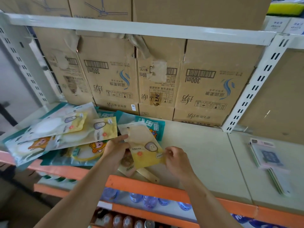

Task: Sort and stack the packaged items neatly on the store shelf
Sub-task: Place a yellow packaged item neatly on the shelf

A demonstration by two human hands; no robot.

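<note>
Held a flat yellow pouch [144, 148] over the front of the shelf [205, 153]: gripped at the left side by the left hand [116, 148], pinched at the lower right corner by the right hand [176, 159]. Judged light, floppy, slick; best taken by the edges. Read "300ml", upside down, on the cardboard boxes [210, 89] behind; pouch print too small.

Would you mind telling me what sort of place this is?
Most likely a shop: white slotted metal shelving with orange edge strips, cardboard cartons behind loose packets, and bottled drinks on the shelf below.
</note>
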